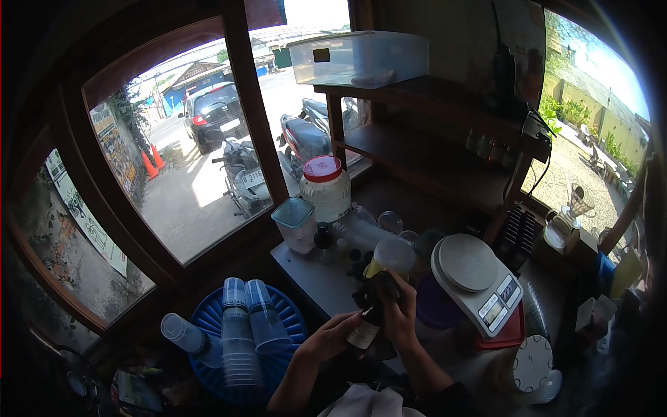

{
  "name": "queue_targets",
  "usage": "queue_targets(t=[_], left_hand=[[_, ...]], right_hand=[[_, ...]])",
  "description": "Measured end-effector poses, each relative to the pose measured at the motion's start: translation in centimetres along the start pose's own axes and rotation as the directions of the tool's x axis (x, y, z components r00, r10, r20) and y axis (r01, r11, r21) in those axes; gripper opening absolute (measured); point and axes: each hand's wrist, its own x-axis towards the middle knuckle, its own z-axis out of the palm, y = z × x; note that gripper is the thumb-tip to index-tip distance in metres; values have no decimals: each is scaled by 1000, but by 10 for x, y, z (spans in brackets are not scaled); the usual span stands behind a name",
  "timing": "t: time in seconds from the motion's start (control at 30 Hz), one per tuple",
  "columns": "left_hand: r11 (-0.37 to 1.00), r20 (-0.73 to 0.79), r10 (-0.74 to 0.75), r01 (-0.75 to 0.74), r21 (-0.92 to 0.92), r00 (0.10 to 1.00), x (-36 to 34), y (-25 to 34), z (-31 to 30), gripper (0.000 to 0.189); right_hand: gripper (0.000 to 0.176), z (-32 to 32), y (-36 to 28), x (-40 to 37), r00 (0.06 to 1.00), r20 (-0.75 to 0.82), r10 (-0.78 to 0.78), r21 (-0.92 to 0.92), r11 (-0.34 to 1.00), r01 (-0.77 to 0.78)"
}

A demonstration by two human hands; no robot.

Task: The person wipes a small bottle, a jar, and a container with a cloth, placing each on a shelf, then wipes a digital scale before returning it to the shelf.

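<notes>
In front of my body, over the near edge of the counter, a dark bottle with a pale label (364, 335) is between my two hands. My left hand (332, 338) closes on its side near the label. Around its dark upper part, my right hand (400, 313) is wrapped; shadow hides the exact shape there. Just beyond stands a clear plastic container (394, 254) with something yellowish low in it. Small dark-topped bottles (324, 236) stand to the left of that container.
Stacked clear plastic cups (240, 333) lie in a blue basket (294, 313) at left. A digital scale (469, 267) sits right of my hands, partly over a red tray (511, 332). Behind are a red-lidded jar (326, 191), a square tub (294, 226) and a wooden shelf (417, 149).
</notes>
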Motion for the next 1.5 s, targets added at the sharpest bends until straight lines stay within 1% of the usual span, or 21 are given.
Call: queue_targets(t=[0.1,0.2,0.23,0.33,0.37,0.4,0.47,0.7,0.77,0.83,0.87,0.9,1.0,1.03,1.1,1.17,1.23,1.33,1.37,1.43,1.5], left_hand=[[1000,-68,19,-20,-3,998,1,2,10,47],[992,-130,81,-66,110,988,0,13,25,43],[986,-154,85,-60,157,984,-1,14,26,42],[965,-247,138,-74,253,959,1,11,27,40],[962,-290,171,-95,257,942,6,5,28,40],[958,-331,202,-116,262,922,9,0,26,40],[942,-336,293,-209,263,895,2,-16,9,41],[959,-524,282,-216,185,803,16,-18,25,45],[839,-483,421,-127,529,768,19,-29,18,44],[856,-510,430,-157,493,745,22,-30,12,45],[928,-564,365,-239,287,741,22,-25,8,46],[946,-604,292,-317,68,742,22,-18,5,46],[940,-559,335,-307,146,759,25,15,8,51],[909,-510,411,-382,166,755,26,14,-2,44],[834,-392,548,-446,325,739,26,18,5,53],[789,-231,598,-513,338,768,23,21,8,54],[679,-156,659,-491,546,736,25,19,10,52],[485,-95,697,-370,793,710,20,21,11,42],[339,-23,706,-309,889,708,19,28,6,41],[159,53,707,-232,960,705,20,36,6,41],[118,69,711,-215,969,700,20,41,11,43]], right_hand=[[17,-8,-3,1,993,66,100,-136,987,-91],[15,4,-9,1,958,-240,-159,-258,962,95],[21,3,0,-2,920,-388,-47,-86,996,15],[28,14,-7,0,891,-427,-151,87,974,207],[28,8,-3,-9,972,-220,-79,142,984,112],[29,11,-5,-10,973,-106,-205,-152,970,188],[34,19,-11,-11,922,204,-329,-639,669,380],[32,12,0,-17,932,241,-269,-522,773,359],[30,8,4,-18,923,263,-282,-532,756,383],[25,5,5,-24,909,294,-296,-490,770,410],[23,4,7,-29,900,313,-304,-466,776,424],[20,3,13,-37,908,267,-323,-416,811,411],[24,1,23,-62,987,-9,-158,-5,987,158],[27,3,18,-59,979,-203,10,195,980,31],[33,11,-13,-42,792,-438,424,603,792,-91],[34,12,-24,-29,769,-376,517,636,748,-192],[34,12,-16,-30,794,-223,566,615,714,-336],[35,14,7,-30,885,-13,465,340,834,-434],[35,13,0,-29,775,-15,631,435,702,-563],[32,8,4,-22,799,23,601,397,728,-559],[28,5,6,-19,814,25,580,382,747,-544]])
